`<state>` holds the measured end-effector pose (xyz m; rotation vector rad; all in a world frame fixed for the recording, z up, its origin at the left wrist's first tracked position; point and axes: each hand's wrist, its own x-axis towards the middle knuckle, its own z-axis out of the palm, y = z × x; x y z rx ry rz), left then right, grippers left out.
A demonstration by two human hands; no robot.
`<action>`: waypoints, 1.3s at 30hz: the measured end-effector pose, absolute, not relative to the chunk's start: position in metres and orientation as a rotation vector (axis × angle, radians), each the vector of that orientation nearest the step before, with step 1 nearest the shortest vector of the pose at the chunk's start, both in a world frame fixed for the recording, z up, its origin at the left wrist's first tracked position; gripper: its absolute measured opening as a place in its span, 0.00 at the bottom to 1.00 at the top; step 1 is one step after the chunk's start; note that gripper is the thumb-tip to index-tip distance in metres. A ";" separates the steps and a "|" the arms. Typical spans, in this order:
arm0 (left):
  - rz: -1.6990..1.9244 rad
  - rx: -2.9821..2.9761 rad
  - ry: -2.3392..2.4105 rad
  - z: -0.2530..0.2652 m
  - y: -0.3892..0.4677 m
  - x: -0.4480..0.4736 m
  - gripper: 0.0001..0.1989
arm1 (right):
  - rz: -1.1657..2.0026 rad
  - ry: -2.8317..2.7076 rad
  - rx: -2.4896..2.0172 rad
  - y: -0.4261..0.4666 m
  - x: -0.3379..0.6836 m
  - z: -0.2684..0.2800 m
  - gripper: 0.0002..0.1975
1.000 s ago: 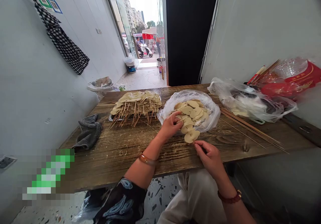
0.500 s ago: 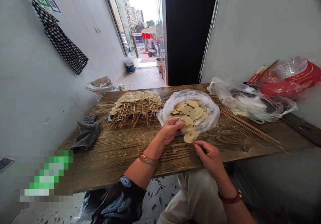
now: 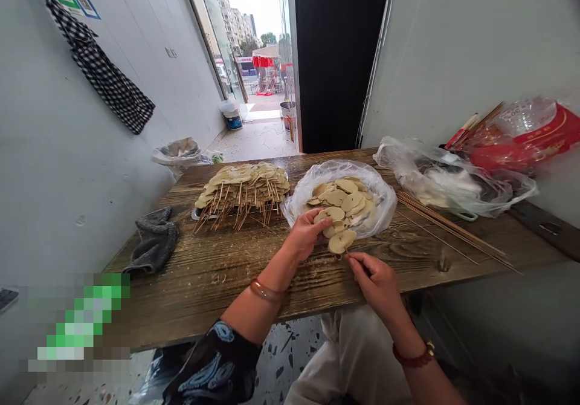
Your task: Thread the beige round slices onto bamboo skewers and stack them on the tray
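My left hand [image 3: 308,233] pinches thin, beige, roundish food slices [image 3: 342,242] threaded in a row on a skewer. The skewer's lower end is between the thumb and fingers of my right hand [image 3: 374,278], just below the lowest slice. Most of the skewer is hidden by the slices. Right behind my hands, a clear plastic bag [image 3: 386,208] lies open with a heap of loose slices [image 3: 348,194] in it. To the left, a pile of filled skewers [image 3: 247,181] rests on a metal tray [image 3: 196,213], bare stick ends toward me.
Bare skewers [image 3: 457,233] lie on the wooden table [image 3: 217,290] to the right, near another plastic bag [image 3: 453,178] and a red package [image 3: 534,145]. A dark grey cloth [image 3: 156,242] lies at the left. The table's front edge is close to my knees.
The view has shifted slightly. Both hands keep their hold on the skewer and slices, with little visible movement. Outside the door, the person on the scooter is out of sight.
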<state>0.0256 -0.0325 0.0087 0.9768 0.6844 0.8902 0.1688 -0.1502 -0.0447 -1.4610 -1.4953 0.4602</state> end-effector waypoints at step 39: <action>1.039 1.674 1.111 0.004 0.001 0.020 0.10 | 0.355 -1.055 -1.424 -0.146 0.168 -0.052 0.15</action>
